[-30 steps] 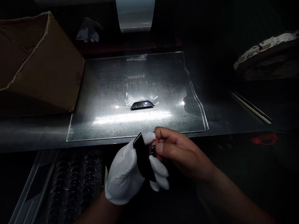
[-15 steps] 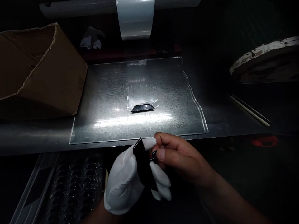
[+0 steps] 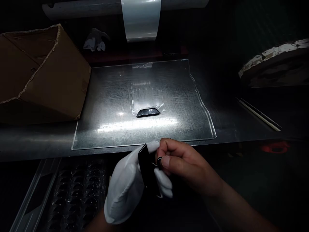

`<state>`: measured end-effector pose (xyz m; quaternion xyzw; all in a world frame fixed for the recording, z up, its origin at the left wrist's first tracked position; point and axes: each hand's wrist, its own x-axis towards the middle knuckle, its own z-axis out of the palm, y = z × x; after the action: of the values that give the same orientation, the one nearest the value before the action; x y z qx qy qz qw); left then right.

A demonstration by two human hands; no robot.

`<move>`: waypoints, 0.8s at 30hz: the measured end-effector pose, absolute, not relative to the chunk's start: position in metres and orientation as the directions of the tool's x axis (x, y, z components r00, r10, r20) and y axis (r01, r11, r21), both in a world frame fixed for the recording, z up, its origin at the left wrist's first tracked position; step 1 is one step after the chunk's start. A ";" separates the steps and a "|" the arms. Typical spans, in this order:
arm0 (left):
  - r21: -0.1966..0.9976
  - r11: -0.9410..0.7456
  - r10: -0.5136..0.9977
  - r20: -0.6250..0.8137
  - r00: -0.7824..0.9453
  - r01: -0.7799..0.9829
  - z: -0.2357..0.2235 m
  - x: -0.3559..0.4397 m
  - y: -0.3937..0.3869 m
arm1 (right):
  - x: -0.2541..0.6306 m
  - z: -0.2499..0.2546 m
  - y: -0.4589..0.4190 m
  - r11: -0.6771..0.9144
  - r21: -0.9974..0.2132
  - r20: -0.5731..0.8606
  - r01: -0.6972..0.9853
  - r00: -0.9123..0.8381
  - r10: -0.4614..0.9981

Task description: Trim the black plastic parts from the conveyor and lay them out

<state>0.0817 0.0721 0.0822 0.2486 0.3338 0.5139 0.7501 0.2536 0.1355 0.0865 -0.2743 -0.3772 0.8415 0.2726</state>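
In a white glove, my left hand (image 3: 125,183) is closed around a flat, glossy black piece (image 3: 147,172) tilted on edge in front of the bench. Bare, my right hand (image 3: 183,164) pinches a small black ring-shaped part (image 3: 159,162) between thumb and forefinger, close against the back of that piece. Whether the ring is joined to it I cannot tell. A similar black trapezoid piece (image 3: 148,112) lies on clear film (image 3: 140,103) on the scratched transparent sheet (image 3: 108,96), beyond both hands.
A cardboard box (image 3: 70,74) stands at the left. A roll of wide film (image 3: 141,22) hangs at the back. Thin sticks (image 3: 260,116) and a large round roll (image 3: 277,67) are on the right. Lower left holds a tray of black parts (image 3: 74,196); a red-handled object (image 3: 275,147) lies lower right.
My left hand has turned slightly with the black piece, and its lower fingers have drawn in to the left. My right hand keeps its pinch on the ring-shaped part, almost in place.
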 end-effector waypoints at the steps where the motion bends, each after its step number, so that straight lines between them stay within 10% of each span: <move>1: 0.754 0.380 0.925 -0.303 0.229 -0.536 0.087 0.079 0.076 | 0.253 0.087 0.136 -0.560 -0.794 -0.265 -0.238 -0.693 0.671; 6: 0.792 0.580 0.807 -0.590 0.007 -0.192 0.103 0.073 0.090 | 0.253 0.085 0.136 -0.451 -0.892 -0.333 -0.030 -0.630 0.702; 24: 0.772 0.477 0.859 -0.510 0.039 -0.421 0.092 0.074 0.077 | 0.255 0.064 0.133 -0.537 -0.827 -0.306 -0.166 -0.668 0.678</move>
<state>0.0737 0.0772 0.0917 0.2132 0.5142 0.4649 0.6885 0.2554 0.1332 0.0636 -0.3151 -0.4062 0.8180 0.2579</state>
